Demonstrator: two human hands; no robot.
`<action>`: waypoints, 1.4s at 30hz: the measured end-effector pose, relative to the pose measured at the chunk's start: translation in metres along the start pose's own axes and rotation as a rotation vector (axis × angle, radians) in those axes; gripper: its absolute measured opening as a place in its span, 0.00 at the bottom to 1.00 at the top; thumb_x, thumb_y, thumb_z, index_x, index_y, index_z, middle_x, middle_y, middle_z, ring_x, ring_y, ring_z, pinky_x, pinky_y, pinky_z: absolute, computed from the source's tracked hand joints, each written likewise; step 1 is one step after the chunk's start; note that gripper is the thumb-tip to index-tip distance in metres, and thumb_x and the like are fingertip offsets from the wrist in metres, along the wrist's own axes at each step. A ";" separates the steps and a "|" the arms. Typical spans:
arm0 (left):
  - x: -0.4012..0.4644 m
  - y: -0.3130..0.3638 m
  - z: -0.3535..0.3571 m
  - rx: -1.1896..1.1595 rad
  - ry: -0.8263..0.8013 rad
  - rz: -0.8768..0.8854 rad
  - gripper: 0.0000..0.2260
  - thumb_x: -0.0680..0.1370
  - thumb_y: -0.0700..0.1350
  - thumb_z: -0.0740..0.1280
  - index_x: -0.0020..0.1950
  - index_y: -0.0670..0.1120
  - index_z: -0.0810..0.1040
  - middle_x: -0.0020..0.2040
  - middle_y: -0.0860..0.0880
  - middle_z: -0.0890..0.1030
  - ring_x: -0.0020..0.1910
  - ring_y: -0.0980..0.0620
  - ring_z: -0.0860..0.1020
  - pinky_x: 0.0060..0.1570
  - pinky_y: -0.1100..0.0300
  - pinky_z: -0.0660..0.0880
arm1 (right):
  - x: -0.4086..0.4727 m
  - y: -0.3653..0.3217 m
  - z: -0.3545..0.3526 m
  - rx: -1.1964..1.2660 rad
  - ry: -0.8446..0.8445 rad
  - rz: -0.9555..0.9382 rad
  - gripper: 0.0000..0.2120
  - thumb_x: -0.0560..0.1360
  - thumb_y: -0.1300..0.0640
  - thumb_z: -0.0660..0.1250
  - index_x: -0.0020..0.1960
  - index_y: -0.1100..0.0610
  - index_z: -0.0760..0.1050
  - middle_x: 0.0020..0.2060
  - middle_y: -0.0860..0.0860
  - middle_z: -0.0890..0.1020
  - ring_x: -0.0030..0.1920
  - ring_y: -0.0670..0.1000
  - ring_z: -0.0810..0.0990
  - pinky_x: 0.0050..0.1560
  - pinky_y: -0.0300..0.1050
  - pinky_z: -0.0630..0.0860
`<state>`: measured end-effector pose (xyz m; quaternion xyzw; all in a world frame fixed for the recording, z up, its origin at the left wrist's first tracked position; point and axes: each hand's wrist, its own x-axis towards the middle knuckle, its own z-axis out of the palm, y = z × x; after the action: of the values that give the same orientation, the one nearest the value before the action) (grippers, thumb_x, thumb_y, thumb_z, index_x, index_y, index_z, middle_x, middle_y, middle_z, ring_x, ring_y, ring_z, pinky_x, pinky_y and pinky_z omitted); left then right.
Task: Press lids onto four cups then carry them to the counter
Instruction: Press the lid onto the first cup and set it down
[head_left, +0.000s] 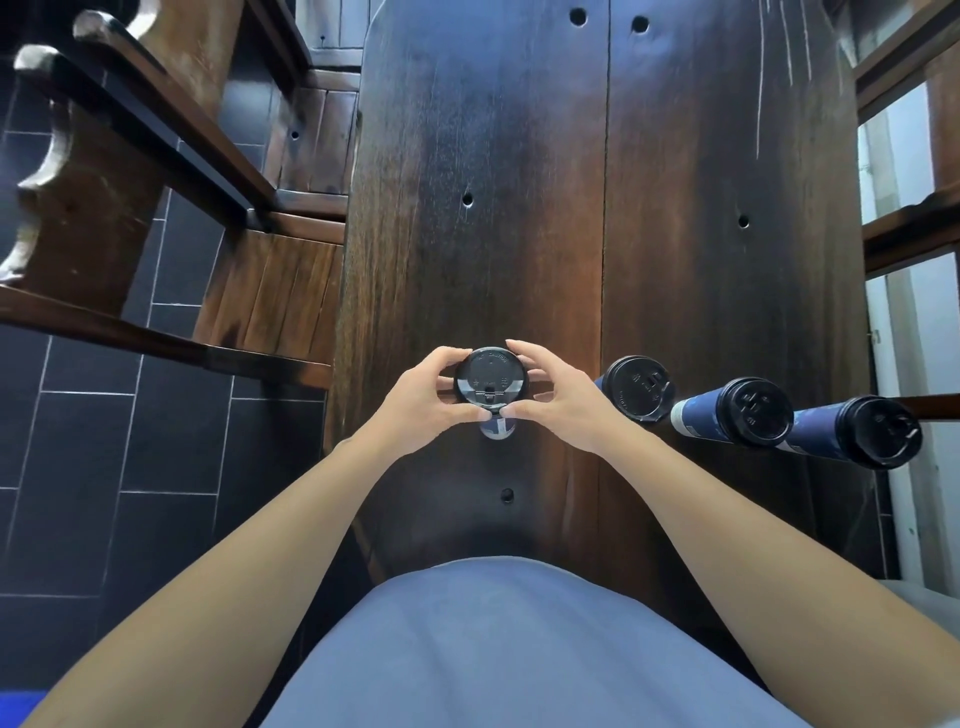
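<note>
A black plastic lid sits on top of a dark blue paper cup on the dark wooden table. My left hand and my right hand both grip the lid's rim, thumbs at its near edge. Most of the cup is hidden below the lid and my fingers. To the right stand three more blue cups with black lids on them: one close by my right hand, one further right, one at the table's right edge.
Wooden chairs stand to the left of the table over a dark tiled floor. More wooden furniture and a pale wall lie on the right. The table stretches away ahead of me.
</note>
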<state>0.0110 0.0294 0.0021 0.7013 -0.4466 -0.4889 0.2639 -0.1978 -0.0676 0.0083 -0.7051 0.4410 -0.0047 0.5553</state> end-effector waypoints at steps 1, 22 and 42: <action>-0.001 0.003 -0.002 -0.001 -0.005 0.008 0.33 0.73 0.43 0.82 0.74 0.51 0.72 0.66 0.56 0.78 0.59 0.54 0.81 0.54 0.71 0.79 | 0.000 -0.003 -0.002 0.005 -0.011 -0.001 0.37 0.74 0.53 0.77 0.77 0.42 0.62 0.68 0.40 0.74 0.65 0.43 0.73 0.67 0.48 0.75; -0.061 0.039 -0.040 -0.271 -0.045 0.064 0.35 0.69 0.50 0.81 0.72 0.66 0.72 0.68 0.57 0.72 0.61 0.42 0.83 0.45 0.47 0.87 | -0.060 -0.034 -0.012 0.014 0.110 -0.147 0.26 0.73 0.49 0.79 0.67 0.40 0.72 0.63 0.35 0.74 0.62 0.34 0.73 0.58 0.29 0.69; -0.125 0.072 -0.036 -0.638 -0.036 0.195 0.32 0.72 0.47 0.80 0.74 0.62 0.74 0.67 0.52 0.79 0.68 0.44 0.79 0.57 0.44 0.84 | -0.144 -0.069 -0.061 0.369 0.115 -0.227 0.28 0.69 0.52 0.78 0.67 0.47 0.76 0.59 0.50 0.79 0.64 0.54 0.79 0.54 0.53 0.85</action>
<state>0.0021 0.1043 0.1305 0.5284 -0.3408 -0.5889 0.5077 -0.2733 -0.0253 0.1560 -0.6352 0.3813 -0.1879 0.6448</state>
